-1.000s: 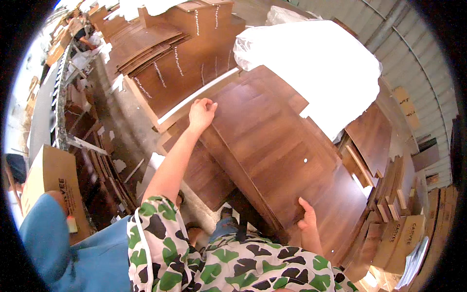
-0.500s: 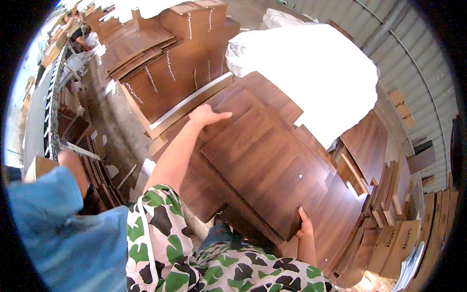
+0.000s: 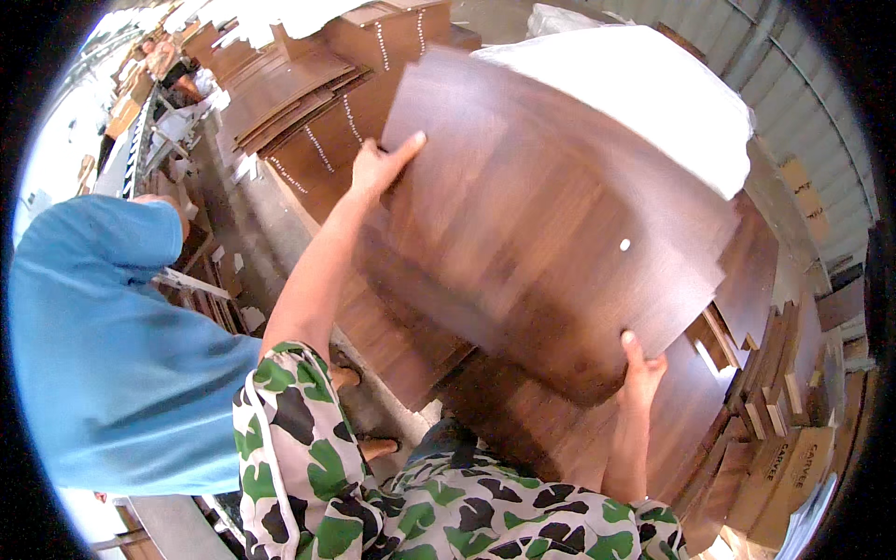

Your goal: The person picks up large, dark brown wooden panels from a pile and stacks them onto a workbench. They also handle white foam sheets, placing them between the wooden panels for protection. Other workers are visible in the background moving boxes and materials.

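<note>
A dark brown wood-grain panel (image 3: 523,215) is raised in front of me, tilted above other brown boards. My left hand (image 3: 381,168) grips its left edge, thumb on the top face and the other fingers mostly hidden beneath. At the near right corner, my right hand (image 3: 641,369) holds it the same way. A small white spot (image 3: 624,245) shows on its face. Its stepped right edge may mean more than one board; I cannot tell. Below lies a brown board (image 3: 411,350), partly covered by the raised panel and its shadow.
A person in a blue shirt (image 3: 121,355) stands close on my left. Stacked boards (image 3: 289,93) rise at the far left. White sheeting (image 3: 644,93) covers a pile behind the panel. Cardboard boxes (image 3: 779,481) and upright boards (image 3: 775,373) stand at the right.
Both hands have lifted the panel off the boards, up and away from me, and it now hides more of the white sheeting. The person in blue has moved farther into view.
</note>
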The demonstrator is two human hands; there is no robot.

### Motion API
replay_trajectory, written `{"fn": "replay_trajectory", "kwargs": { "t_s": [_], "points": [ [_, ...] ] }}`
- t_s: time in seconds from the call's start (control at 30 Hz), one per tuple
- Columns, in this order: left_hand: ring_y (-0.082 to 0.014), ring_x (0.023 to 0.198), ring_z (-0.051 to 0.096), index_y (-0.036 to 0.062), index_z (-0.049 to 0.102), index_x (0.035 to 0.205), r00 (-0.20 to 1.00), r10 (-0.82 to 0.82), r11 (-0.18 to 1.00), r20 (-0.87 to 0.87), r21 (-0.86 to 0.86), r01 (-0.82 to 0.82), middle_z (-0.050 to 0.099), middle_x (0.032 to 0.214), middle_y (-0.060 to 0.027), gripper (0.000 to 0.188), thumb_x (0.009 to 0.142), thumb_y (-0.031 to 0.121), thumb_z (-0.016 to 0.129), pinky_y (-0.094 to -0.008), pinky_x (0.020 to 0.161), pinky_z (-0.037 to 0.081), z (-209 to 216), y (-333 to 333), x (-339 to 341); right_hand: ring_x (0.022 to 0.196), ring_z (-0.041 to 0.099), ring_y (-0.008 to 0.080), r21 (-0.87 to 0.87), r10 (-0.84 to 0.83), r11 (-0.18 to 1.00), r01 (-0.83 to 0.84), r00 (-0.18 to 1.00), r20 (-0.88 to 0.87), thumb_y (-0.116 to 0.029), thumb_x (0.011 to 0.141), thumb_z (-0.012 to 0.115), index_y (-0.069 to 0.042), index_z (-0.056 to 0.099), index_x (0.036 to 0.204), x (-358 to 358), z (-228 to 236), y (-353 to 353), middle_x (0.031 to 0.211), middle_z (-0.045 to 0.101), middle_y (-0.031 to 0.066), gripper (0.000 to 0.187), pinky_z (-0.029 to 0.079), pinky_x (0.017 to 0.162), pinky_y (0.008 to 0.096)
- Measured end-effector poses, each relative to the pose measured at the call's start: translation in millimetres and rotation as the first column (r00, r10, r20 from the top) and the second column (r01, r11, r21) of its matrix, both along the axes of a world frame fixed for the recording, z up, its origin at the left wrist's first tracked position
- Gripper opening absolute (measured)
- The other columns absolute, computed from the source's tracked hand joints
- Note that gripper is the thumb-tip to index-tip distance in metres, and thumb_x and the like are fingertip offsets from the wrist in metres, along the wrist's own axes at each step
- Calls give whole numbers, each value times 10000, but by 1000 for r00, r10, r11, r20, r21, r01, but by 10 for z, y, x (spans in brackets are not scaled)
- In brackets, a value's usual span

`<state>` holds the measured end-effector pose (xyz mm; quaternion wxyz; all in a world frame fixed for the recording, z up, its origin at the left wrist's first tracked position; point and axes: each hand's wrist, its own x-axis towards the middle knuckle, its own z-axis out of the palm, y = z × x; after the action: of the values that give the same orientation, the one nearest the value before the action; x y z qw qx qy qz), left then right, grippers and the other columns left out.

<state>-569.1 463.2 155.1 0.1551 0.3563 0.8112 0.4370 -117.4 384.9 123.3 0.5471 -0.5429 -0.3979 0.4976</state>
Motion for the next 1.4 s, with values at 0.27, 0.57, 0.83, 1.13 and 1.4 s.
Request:
{"fn": "replay_trajectory", "kwargs": {
  "t_s": [0.27,0.57,0.83,1.13,1.4],
  "points": [
    [-183,923,544,-45,502,1062,994,57,814,97,572,-103,595,1005,-119,551,741,351,713,-296,831,423,341,-203,-336,923,559,200,305,112,944,-129,991,75,-14,671,739,38,536,1105,-341,-89,306,1026,599,90,482,438,854,321],
    [-233,998,491,-3,430,1158,991,115,752,-66,658,-43,540,1060,-127,525,771,296,623,-348,905,368,-55,-790,-649,881,550,145,112,252,954,-278,946,203,-55,621,793,1,580,1010,-433,-429,-19,947,597,35,447,452,794,296],
    [-253,1118,408,15,324,1270,992,104,742,78,658,-129,437,1188,-143,762,731,449,640,-380,983,296,-977,-1035,-714,899,539,169,116,215,957,-267,917,337,-31,616,797,17,514,1095,-432,-485,-126,1027,566,69,559,447,812,317],
    [-226,881,549,5,476,1021,956,255,662,144,695,-281,576,927,-116,627,622,396,761,-341,804,432,-738,-766,-555,890,563,211,62,229,960,-273,893,389,-64,597,821,60,533,1052,-444,-441,-73,974,600,102,552,453,813,321],
    [-354,938,605,-82,543,1018,967,205,945,-148,-229,-236,616,964,-252,964,565,768,591,-400,827,464,-130,-831,-149,923,550,235,-71,239,971,-230,955,175,-165,650,763,71,501,1131,-58,-116,-202,1039,585,125,596,433,818,347]
  ]
}}
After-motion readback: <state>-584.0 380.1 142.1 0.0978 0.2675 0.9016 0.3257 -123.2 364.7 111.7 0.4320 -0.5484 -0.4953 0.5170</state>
